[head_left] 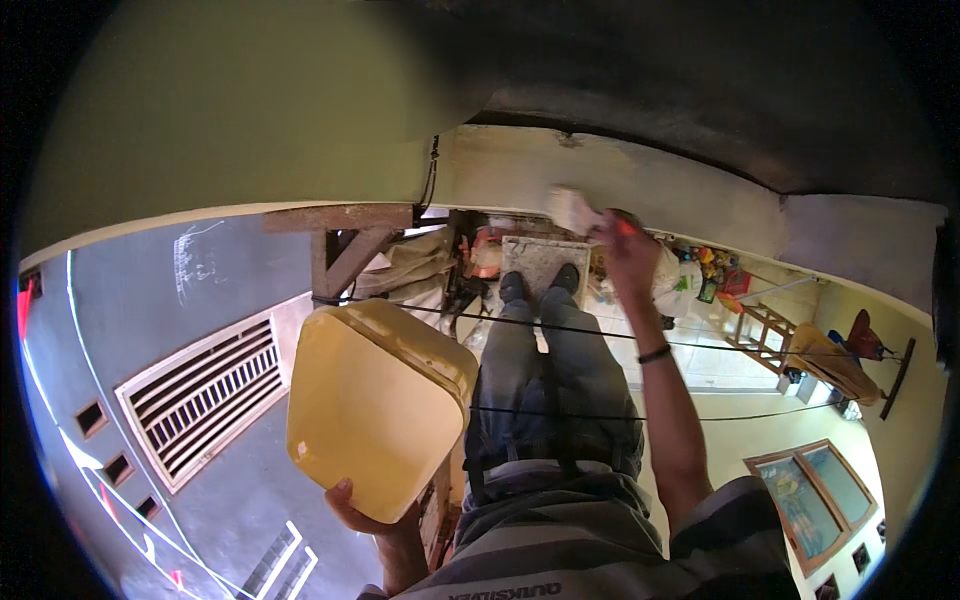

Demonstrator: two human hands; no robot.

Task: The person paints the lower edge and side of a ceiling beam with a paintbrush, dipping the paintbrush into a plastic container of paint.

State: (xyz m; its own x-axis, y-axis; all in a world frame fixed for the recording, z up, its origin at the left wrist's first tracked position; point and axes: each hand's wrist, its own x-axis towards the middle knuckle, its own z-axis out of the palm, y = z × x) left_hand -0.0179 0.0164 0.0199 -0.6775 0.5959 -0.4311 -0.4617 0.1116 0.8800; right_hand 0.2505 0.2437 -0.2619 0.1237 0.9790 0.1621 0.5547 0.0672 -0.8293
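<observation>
My left hand (pixel 362 512) grips the lower edge of a yellow square plastic tub (pixel 372 400), held up at my left side with its base toward me. My right hand (pixel 626 252) is stretched out ahead and shut on a tool with a red handle and a pale, blurred head (pixel 572 208). The head is against the whitish rough wall (pixel 720 195). Whether it is a brush or a trowel I cannot tell. A dark band sits on my right wrist.
My two dark shoes stand on a grey slab (pixel 528 252) high above a tiled floor. Thin black wires (pixel 600 335) cross in front of my legs. A wooden beam (pixel 340 220), a grey wall with a vent grille (pixel 200 395), a wooden stool (pixel 760 332) and windows (pixel 812 500) surround me.
</observation>
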